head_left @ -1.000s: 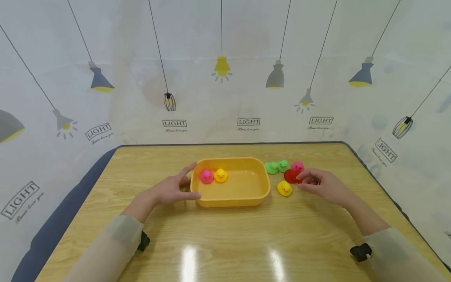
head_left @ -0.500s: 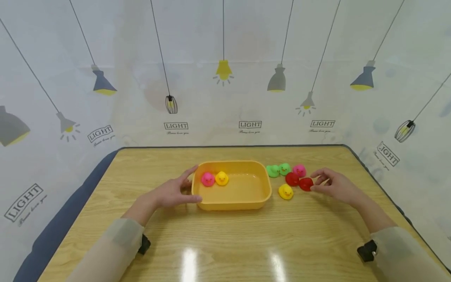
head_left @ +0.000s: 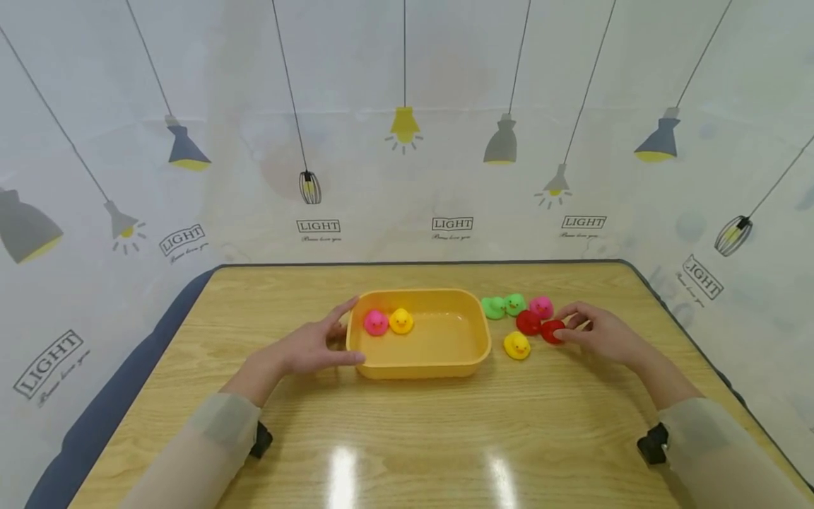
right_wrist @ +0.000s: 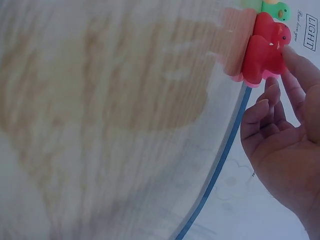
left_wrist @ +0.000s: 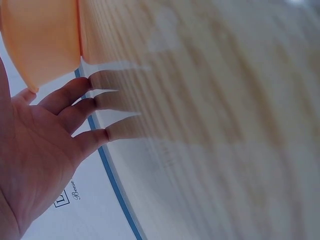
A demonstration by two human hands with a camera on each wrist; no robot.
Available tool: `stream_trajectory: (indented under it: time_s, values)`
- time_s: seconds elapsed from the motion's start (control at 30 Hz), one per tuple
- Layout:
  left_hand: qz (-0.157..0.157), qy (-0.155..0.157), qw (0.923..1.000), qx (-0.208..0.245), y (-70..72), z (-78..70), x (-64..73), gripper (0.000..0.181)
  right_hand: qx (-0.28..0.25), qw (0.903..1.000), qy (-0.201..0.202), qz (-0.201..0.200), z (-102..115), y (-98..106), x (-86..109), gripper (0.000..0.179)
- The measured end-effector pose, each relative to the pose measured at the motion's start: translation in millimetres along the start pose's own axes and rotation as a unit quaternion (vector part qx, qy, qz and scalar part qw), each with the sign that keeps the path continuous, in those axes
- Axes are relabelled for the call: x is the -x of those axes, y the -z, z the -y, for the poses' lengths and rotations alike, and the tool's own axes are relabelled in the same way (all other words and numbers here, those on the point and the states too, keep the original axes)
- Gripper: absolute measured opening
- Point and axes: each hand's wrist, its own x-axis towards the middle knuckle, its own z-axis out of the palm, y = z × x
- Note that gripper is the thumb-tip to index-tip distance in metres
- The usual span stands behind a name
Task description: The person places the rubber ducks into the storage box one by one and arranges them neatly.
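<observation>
As right hand touches duck, "LIGHT" lettering

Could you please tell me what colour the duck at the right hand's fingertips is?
The duck is red; the right wrist view shows it best.

Seemingly a small screened-off booth: lamp-printed sheeting around three sides of a wood-grain table.

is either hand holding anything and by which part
In the head view, the right hand touches one red duck on its right; a grip can't be confirmed. The left hand touches the tub on its left.
</observation>
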Motion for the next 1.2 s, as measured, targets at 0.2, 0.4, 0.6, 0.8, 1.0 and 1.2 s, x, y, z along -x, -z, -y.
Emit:
stream_trajectory:
  time_s: [0.2,0.4,0.6,0.8,1.0,1.2]
  values:
    - [0.002,0.004,1.0,0.0,1.4,-1.7,1.2,0.116,-0.003,0.9999,-0.003,0.009,-0.8,1.0,-0.7,0.038]
    - [0.001,0.001,1.0,-0.004,1.4,-1.8,1.2,0.116,-0.003,0.9999,-0.006,0.013,-1.9,0.9,0.3,0.049]
    - [0.002,0.001,1.0,-0.002,0.8,-1.0,0.3,0.117,-0.001,0.9997,-0.015,0.021,-1.2,-2.4,-0.1,0.054]
    - [0.002,0.001,1.0,0.0,0.1,0.5,-0.2,0.117,0.013,0.9996,-0.02,0.017,-2.2,-4.6,-0.1,0.052]
    - [0.002,-0.002,1.0,-0.002,-0.5,0.8,-0.8,0.117,0.032,0.9994,-0.006,-0.009,0.9,-2.8,5.4,0.052]
    - [0.0,0.002,1.0,-0.001,0.1,0.0,-0.2,0.116,0.036,0.9969,0.045,-0.054,14.7,-2.3,11.1,0.047]
